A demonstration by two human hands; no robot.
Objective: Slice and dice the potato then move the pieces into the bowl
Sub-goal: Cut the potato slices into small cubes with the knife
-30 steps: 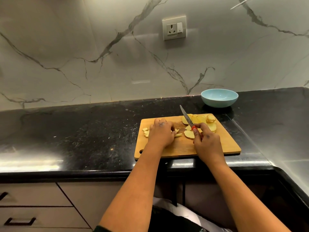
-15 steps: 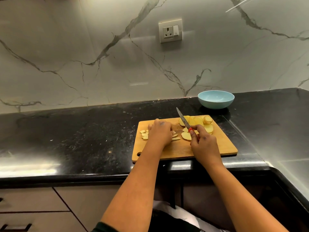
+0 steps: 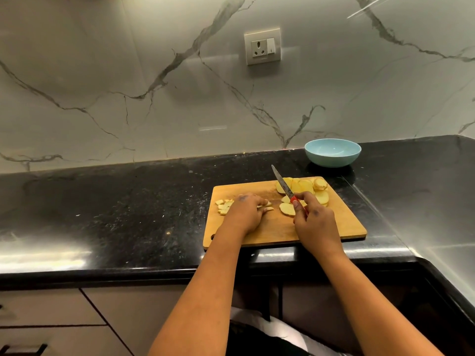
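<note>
A wooden cutting board (image 3: 341,222) lies on the black counter. Round potato slices (image 3: 305,186) are fanned out at its far right, with one more slice (image 3: 285,208) nearer the middle. Small diced pieces (image 3: 223,206) lie at the far left of the board. My left hand (image 3: 245,210) rests knuckles up over cut potato strips (image 3: 267,206), fingers bent down onto them. My right hand (image 3: 314,222) grips the red handle of a small knife (image 3: 282,183), whose blade points away and to the left above the slices. A light blue bowl (image 3: 332,152), with nothing in it, stands behind the board.
The black stone counter (image 3: 128,201) stretches left of the board and turns a corner at the right. A marble wall with a socket (image 3: 262,46) rises behind. Drawers (image 3: 51,319) sit below the counter's front edge.
The view has shifted slightly. Both hands stay where they were on the board, and the knife keeps its lifted angle over the slices.
</note>
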